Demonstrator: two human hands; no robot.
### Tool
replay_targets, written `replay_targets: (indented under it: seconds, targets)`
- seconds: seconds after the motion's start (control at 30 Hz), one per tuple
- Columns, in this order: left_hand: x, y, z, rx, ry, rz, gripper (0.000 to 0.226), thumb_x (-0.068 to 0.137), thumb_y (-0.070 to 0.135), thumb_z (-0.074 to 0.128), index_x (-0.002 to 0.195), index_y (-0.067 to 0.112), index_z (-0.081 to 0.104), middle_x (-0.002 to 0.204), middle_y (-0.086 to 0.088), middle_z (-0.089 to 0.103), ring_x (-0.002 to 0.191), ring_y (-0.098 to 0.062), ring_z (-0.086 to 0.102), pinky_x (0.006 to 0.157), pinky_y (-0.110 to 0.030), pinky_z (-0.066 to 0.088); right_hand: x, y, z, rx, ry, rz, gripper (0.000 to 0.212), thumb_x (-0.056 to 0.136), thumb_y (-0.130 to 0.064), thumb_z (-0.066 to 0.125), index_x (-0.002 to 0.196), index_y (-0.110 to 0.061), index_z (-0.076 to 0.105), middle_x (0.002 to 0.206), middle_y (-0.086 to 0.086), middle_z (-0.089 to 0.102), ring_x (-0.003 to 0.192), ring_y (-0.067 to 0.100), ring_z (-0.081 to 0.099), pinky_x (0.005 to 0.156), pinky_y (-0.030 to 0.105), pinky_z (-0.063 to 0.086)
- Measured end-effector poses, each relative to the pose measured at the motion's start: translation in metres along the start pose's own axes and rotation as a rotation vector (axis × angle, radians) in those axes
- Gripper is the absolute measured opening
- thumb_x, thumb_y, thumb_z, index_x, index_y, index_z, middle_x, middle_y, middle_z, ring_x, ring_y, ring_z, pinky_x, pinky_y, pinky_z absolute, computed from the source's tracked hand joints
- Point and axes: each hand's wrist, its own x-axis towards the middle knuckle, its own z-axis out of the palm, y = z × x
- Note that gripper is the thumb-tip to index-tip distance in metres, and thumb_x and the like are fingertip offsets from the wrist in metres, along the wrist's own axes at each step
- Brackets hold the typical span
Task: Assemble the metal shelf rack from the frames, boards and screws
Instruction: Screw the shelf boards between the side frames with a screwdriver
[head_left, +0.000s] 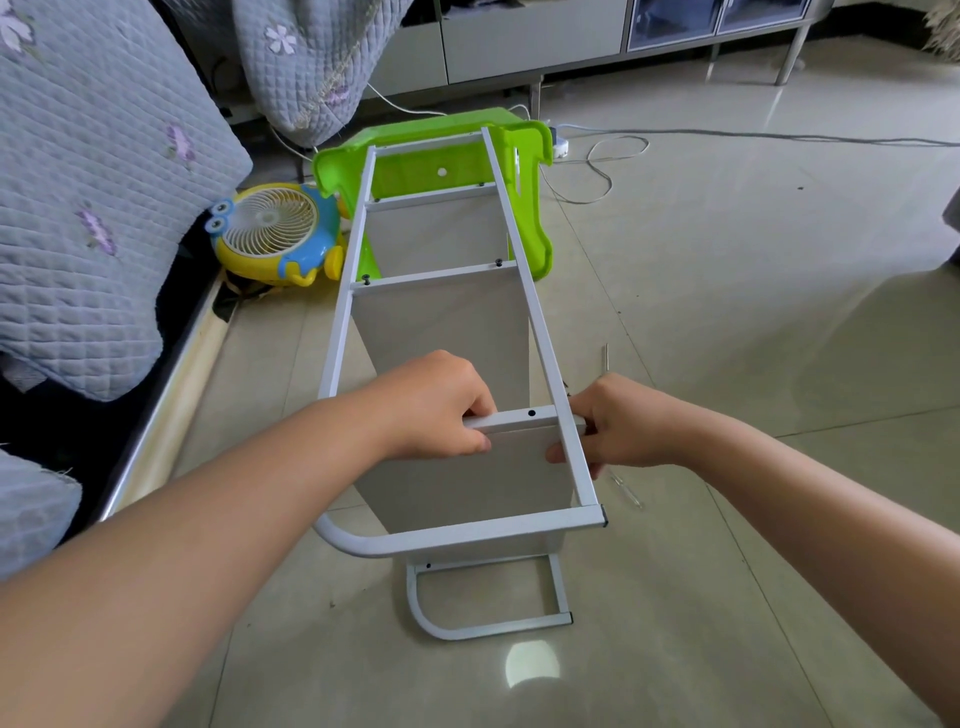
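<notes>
On the pale tiled floor (727, 322), the white rack (447, 332) lies on its side, its far end propped on a green plastic stool (524, 171). The left hand (441, 405) curls round the nearest crossbar (524, 415); the right hand (618, 421) pinches the side rail (540, 332) where bar and rail meet. Three grey boards are fitted. A sofa (93, 197) crowds the left side; bare tiles open to the right.
</notes>
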Motion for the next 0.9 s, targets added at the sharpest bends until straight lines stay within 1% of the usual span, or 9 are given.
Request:
replay_targets:
  seconds: [0.07,0.17,0.23,0.33,0.43,0.57,0.7,0.83,0.9]
  targets:
    - [-0.0006,0.0006,0.0001,-0.004,0.005,-0.002,0.020,0.086,0.021,0.060,0.080,0.004,0.068,0.067,-0.006,0.054,0.062,-0.017,0.043,0.062,-0.027,0.035,-0.0009,-0.0008,0.0003,-0.009,0.007,-0.005,0.031,0.085,-0.017,0.065,0.059,-0.028,0.052,0.045,-0.017,0.056,0.038,-0.006,0.053,0.044,0.001,0.034]
    - [-0.0015,0.0011,0.0002,0.005,0.002,-0.002,0.022,0.086,0.022,0.059,0.077,0.003,0.066,0.069,-0.010,0.055,0.064,-0.018,0.043,0.061,-0.027,0.034,-0.0019,-0.0017,0.0006,-0.031,0.015,-0.011,0.028,0.085,-0.018,0.064,0.061,-0.027,0.053,0.051,-0.013,0.058,0.038,-0.007,0.053,0.044,0.001,0.034]
    - [-0.0017,0.0018,0.0001,0.017,-0.004,0.003,0.024,0.087,0.022,0.059,0.075,0.001,0.064,0.069,-0.012,0.053,0.063,-0.018,0.041,0.061,-0.028,0.033,-0.0029,-0.0022,0.0004,-0.030,0.015,-0.014,0.030,0.085,-0.018,0.065,0.060,-0.029,0.052,0.048,-0.016,0.057,0.037,-0.007,0.052,0.044,0.001,0.034]
    - [-0.0021,0.0030,0.0005,0.031,0.001,0.008,0.024,0.087,0.022,0.058,0.078,0.000,0.066,0.073,-0.016,0.058,0.064,-0.018,0.041,0.060,-0.027,0.032,-0.0035,-0.0019,0.0005,-0.023,0.020,-0.013,0.036,0.085,-0.017,0.065,0.056,-0.032,0.049,0.035,-0.019,0.052,0.035,-0.007,0.050,0.042,0.001,0.032]
    - [-0.0029,0.0038,0.0005,0.039,0.008,0.010,0.023,0.086,0.022,0.057,0.083,0.001,0.067,0.078,-0.015,0.062,0.065,-0.018,0.043,0.060,-0.027,0.033,-0.0030,-0.0007,0.0014,-0.014,0.024,-0.012,0.037,0.085,-0.016,0.064,0.055,-0.031,0.049,0.034,-0.020,0.052,0.035,-0.007,0.050,0.043,0.001,0.032]
    - [-0.0035,0.0038,-0.0002,0.053,0.003,0.009,0.022,0.086,0.021,0.057,0.079,0.001,0.066,0.069,-0.012,0.055,0.064,-0.018,0.042,0.060,-0.027,0.032,-0.0025,-0.0004,0.0028,0.000,0.020,0.002,0.031,0.084,-0.018,0.066,0.059,-0.028,0.052,0.036,-0.021,0.053,0.037,-0.007,0.053,0.043,0.001,0.033]
    - [-0.0035,0.0028,0.0019,0.049,0.005,0.007,0.021,0.085,0.020,0.057,0.080,0.001,0.067,0.076,-0.017,0.061,0.065,-0.018,0.043,0.061,-0.029,0.036,-0.0029,-0.0024,0.0027,0.010,0.024,0.027,0.031,0.083,-0.017,0.067,0.057,-0.026,0.053,0.038,-0.018,0.053,0.037,-0.006,0.053,0.043,0.001,0.034]
    - [-0.0060,0.0034,0.0041,0.038,-0.006,0.012,0.030,0.085,0.019,0.056,0.058,0.009,0.048,0.059,-0.006,0.043,0.054,-0.014,0.034,0.056,-0.028,0.027,-0.0058,-0.0057,0.0012,0.003,-0.002,0.058,0.032,0.083,-0.018,0.067,0.056,-0.028,0.051,0.045,-0.017,0.056,0.038,-0.007,0.054,0.043,0.001,0.034]
    - [-0.0087,0.0029,0.0073,0.013,-0.005,0.017,0.035,0.087,0.020,0.055,0.055,0.013,0.043,0.061,-0.006,0.044,0.055,-0.014,0.036,0.057,-0.029,0.028,-0.0090,-0.0073,0.0012,-0.065,-0.016,0.060,0.027,0.084,-0.019,0.065,0.060,-0.020,0.054,0.041,-0.017,0.054,0.036,-0.008,0.050,0.041,0.001,0.032]
